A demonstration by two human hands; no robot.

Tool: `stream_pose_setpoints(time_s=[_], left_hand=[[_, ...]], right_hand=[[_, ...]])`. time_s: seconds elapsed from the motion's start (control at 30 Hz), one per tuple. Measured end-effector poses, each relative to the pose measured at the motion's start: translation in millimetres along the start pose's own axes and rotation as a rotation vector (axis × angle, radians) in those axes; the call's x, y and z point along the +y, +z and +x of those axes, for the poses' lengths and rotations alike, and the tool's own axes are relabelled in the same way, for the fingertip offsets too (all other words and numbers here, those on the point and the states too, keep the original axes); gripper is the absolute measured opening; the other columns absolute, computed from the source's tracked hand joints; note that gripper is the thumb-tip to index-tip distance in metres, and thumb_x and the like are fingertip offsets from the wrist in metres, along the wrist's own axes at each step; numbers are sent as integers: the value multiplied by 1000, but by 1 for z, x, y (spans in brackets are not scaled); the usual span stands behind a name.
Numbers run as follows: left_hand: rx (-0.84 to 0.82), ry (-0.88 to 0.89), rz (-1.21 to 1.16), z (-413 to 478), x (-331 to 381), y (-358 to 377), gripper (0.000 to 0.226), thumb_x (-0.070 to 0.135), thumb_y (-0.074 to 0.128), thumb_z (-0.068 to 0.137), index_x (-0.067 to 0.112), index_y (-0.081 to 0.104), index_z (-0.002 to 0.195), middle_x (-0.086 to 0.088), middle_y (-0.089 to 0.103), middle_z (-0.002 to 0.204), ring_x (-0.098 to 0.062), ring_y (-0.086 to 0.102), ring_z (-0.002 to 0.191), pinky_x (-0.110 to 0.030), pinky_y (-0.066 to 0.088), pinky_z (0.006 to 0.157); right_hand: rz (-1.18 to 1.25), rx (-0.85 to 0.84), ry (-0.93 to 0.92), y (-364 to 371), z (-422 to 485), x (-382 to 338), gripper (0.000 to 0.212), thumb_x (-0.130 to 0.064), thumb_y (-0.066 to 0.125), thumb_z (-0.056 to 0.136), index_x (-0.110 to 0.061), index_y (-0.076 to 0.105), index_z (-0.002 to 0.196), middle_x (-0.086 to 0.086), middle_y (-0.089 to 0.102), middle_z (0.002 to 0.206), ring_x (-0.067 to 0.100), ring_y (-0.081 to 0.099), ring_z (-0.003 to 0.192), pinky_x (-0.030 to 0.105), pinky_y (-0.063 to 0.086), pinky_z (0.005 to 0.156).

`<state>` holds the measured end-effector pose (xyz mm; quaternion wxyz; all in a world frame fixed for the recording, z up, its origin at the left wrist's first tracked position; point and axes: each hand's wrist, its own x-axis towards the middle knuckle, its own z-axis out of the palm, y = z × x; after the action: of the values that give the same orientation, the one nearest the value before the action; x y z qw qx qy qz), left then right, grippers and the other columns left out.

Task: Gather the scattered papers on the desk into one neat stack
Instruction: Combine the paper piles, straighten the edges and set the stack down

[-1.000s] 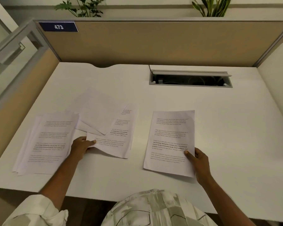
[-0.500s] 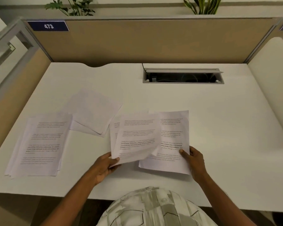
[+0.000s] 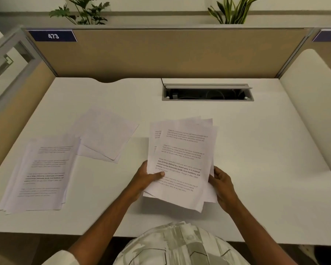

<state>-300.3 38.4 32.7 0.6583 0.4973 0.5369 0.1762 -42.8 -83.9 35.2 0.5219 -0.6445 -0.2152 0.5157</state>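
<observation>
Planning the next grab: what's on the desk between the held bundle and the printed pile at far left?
In the head view, the blank-side-up sheets lie between the held bundle and the left pile, nearer the back.

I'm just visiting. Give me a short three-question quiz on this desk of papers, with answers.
1. True or false: both hands grip the same bundle of sheets.
2. How many groups of paper lie untouched on the desk?
3. Which number is on the blue label: A) 473, B) 512, C) 108?

Key:
1. True: the left hand and right hand hold its opposite edges.
2. Two: the printed pile at far left and the skewed blank-side sheets beside it.
3. A.
</observation>
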Motion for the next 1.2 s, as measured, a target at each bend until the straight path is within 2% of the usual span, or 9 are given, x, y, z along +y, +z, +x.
stream_pose_setpoints(time_s=[0.13, 0.23, 0.37, 0.47, 0.57, 0.63, 0.73, 0.9, 1.2], left_hand=[[12, 151, 12, 7, 25, 9, 53, 19, 78, 85, 22, 53, 132, -2, 69, 127, -21, 69, 109, -36, 61, 88], [63, 308, 8, 4, 53, 24, 51, 20, 76, 87, 29, 50, 131, 9, 68, 120, -13, 69, 105, -25, 60, 80], [101, 443, -67, -1, 84, 33, 49, 14, 78, 85, 24, 57, 128, 10, 71, 115, -12, 70, 107, -23, 59, 84], [79, 497, 9, -4, 97, 34, 51, 16, 82, 81, 23, 59, 125, 8, 70, 113, -6, 69, 102, -24, 61, 80], [36, 481, 60, -10, 95, 34, 54, 20, 89, 72, 33, 62, 116, 9, 72, 109, 1, 69, 99, -21, 57, 80], [-17, 473, 49, -11, 88, 34, 60, 15, 91, 70, 28, 63, 122, 2, 73, 111, -8, 69, 104, -29, 59, 85], [-61, 488, 33, -9, 82, 39, 65, 9, 91, 69, 20, 61, 126, -4, 71, 115, -16, 68, 108, -32, 59, 87], [-25, 442, 10, 0, 87, 49, 43, 20, 85, 79, 30, 68, 117, 1, 75, 112, -14, 70, 104, -40, 60, 91], [-1, 394, 75, 8, 61, 46, 38, 25, 73, 91, 25, 62, 128, 8, 72, 115, -10, 69, 106, -24, 59, 83]], right_hand=[[-29, -10, -94, 0, -1, -22, 25, -29, 57, 104, -16, 70, 120, 7, 77, 116, 36, 72, 110, 54, 58, 96], [-46, -13, -180, 6, -1, -53, 42, -47, 40, 107, -21, 63, 132, -2, 72, 127, 16, 69, 117, 43, 57, 100], [-74, -23, -392, 11, 0, -86, 44, -23, 60, 103, -19, 45, 144, -3, 64, 133, 7, 68, 114, 25, 61, 87], [-98, 14, -504, 9, 2, -89, 44, -9, 62, 101, -13, 48, 142, 3, 65, 129, 12, 66, 115, 27, 59, 86], [-148, 8, -451, 1, 6, -66, 41, -17, 72, 96, -18, 59, 134, 6, 68, 125, 24, 66, 117, 38, 60, 91], [-147, -42, -404, -5, 4, -51, 51, -13, 78, 91, -22, 59, 137, 8, 65, 129, 25, 64, 120, 34, 59, 91], [-195, -95, -414, -11, 3, -42, 58, -11, 79, 90, -26, 56, 141, 9, 61, 134, 23, 61, 125, 42, 58, 99], [-186, -47, -390, -7, 5, -52, 36, -12, 73, 94, -32, 67, 124, 0, 74, 117, 18, 70, 110, 49, 59, 95], [-194, -50, -372, -23, 9, -33, 37, -15, 69, 98, -23, 63, 133, -9, 73, 120, 12, 68, 112, 31, 58, 95]])
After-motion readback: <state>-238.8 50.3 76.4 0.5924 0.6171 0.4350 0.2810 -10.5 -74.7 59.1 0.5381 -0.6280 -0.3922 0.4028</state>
